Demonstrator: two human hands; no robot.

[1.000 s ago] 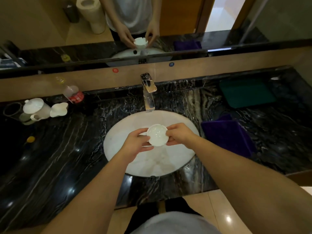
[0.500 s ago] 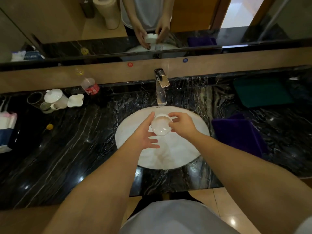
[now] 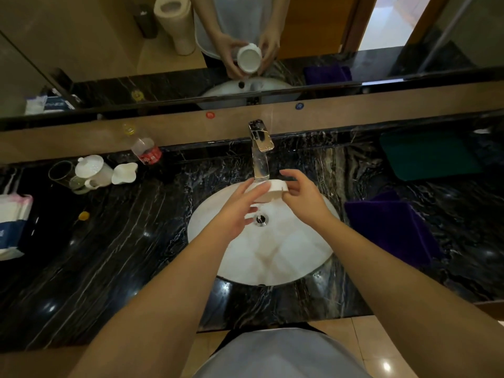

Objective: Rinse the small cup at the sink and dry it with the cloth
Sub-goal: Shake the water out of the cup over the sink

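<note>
A small white cup (image 3: 272, 190) is tipped on its side just below the chrome tap's (image 3: 260, 156) spout, over the white sink basin (image 3: 286, 255). My right hand (image 3: 301, 193) grips its rim and base from the right. My left hand (image 3: 240, 208) lies flat against the cup's left side with its fingers spread, hiding part of it. The mirror shows the cup's mouth facing away from me. A folded purple cloth (image 3: 390, 227) lies on the black marble counter right of the basin.
Left of the sink stand a white teapot (image 3: 92, 170), a small white pitcher (image 3: 124, 173), a glass (image 3: 61, 173) and a plastic bottle (image 3: 144, 151). A tissue pack (image 3: 12, 222) lies at the far left. A green cloth (image 3: 428, 156) lies at the back right.
Both hands have carried the cup from the middle of the basin up under the tap and tipped it onto its side. The camera has come closer.
</note>
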